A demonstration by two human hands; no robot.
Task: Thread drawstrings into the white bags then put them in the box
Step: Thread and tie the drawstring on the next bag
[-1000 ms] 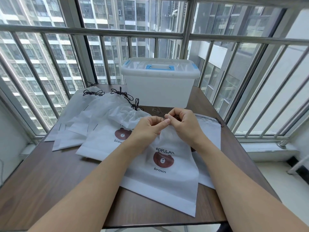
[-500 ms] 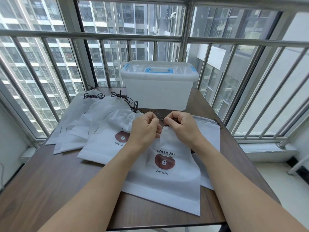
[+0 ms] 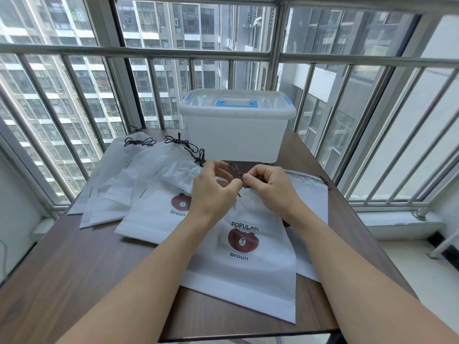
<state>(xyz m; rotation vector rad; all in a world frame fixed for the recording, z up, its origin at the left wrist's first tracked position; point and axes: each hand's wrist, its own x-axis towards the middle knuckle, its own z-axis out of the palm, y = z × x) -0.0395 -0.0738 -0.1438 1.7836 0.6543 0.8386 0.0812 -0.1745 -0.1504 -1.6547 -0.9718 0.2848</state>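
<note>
At centre frame I see a white bag (image 3: 248, 264) lying flat on the worktop, printed with a brown bear, its mouth gathered toward the top. A dark drawstring (image 3: 236, 170) sticks out at its mouth. More white bags (image 3: 139, 184) fan out left. A white lidded box (image 3: 236, 125) stands upper centre.

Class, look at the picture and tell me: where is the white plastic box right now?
In the head view, the white plastic box stands lid-on at the table's far edge, centred against the window railing, just beyond both hands and right of the fanned bags.

Both forearms extended; left hand (image 3: 213, 192), right hand (image 3: 269, 188) fingers curled, pinching.
</note>
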